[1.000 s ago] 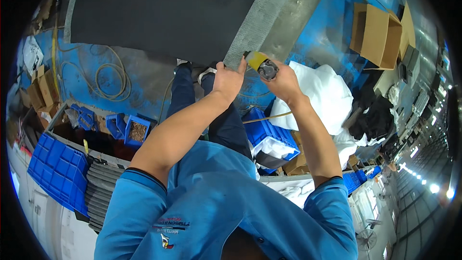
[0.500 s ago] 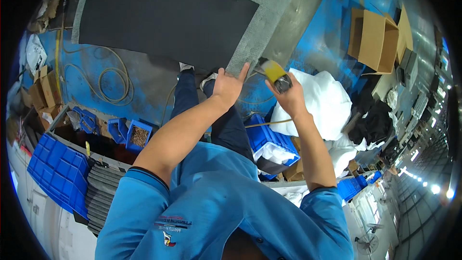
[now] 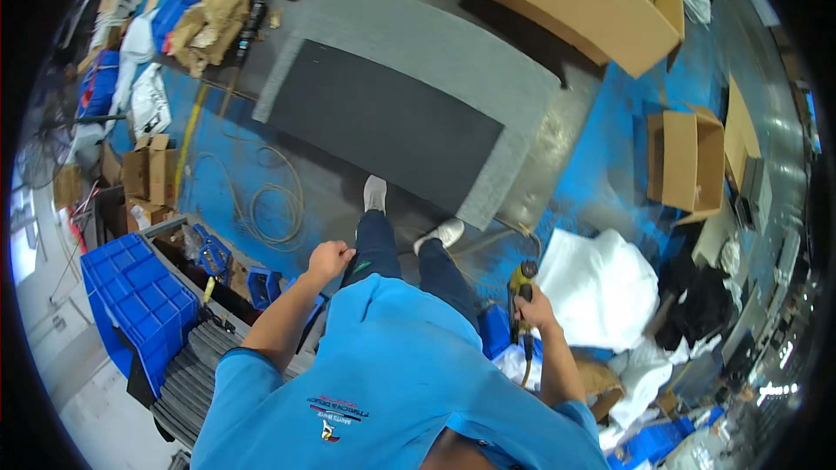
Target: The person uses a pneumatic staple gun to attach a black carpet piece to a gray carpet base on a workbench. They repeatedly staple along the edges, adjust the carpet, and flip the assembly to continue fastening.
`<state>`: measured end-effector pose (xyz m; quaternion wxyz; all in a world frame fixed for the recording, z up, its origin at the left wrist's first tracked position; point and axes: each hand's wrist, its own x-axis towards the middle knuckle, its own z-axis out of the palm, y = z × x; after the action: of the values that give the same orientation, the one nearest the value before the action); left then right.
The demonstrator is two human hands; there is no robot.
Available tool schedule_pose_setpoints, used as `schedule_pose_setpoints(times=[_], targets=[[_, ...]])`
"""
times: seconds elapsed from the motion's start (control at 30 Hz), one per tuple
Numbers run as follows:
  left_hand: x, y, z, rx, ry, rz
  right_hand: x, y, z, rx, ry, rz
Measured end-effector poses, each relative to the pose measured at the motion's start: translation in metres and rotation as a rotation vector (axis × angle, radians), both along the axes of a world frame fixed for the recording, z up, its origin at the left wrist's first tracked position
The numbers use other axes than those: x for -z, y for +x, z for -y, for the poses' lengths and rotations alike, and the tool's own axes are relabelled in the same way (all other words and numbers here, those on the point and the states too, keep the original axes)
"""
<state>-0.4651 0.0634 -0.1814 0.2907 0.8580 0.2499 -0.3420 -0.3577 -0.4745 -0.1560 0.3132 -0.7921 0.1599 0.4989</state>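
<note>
My right hand point(image 3: 535, 308) is wrapped round the grip of a yellow and black power tool point(image 3: 524, 277), held low at my right side. A hose or cord point(image 3: 528, 357) hangs from the tool's lower end. In front of my left thigh, my left hand point(image 3: 329, 259) is closed with the thumb side showing; whether anything is inside it is hidden. Beyond my feet lies a black rectangular sheet point(image 3: 383, 126) on top of a larger grey textured panel point(image 3: 501, 74). Both hands are apart from the sheet and the panel.
A coiled hose point(image 3: 277, 209) lies on the blue floor to the left. White wrapping point(image 3: 601, 287) is heaped at my right. Open cardboard boxes point(image 3: 684, 161) stand farther right. Blue crates point(image 3: 139, 300) and a stack of grey strips point(image 3: 205, 370) are at the near left.
I have moved back from the panel, and more of the floor shows. My left hand has left the sheet's near right corner and closed. The tool has come down to my right side.
</note>
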Motion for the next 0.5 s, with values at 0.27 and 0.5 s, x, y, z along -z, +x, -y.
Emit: schedule_pose_setpoints(times=[0.27, 0.5], targets=[[0.078, -0.047, -0.151, -0.214, -0.204, -0.07, 0.005, -0.094, -0.083, 0.323, 0.006, 0.241], [0.069, 0.001, -0.295, -0.278, -0.23, -0.041, -0.018, -0.133, -0.183, -0.242, -0.554, 0.111]])
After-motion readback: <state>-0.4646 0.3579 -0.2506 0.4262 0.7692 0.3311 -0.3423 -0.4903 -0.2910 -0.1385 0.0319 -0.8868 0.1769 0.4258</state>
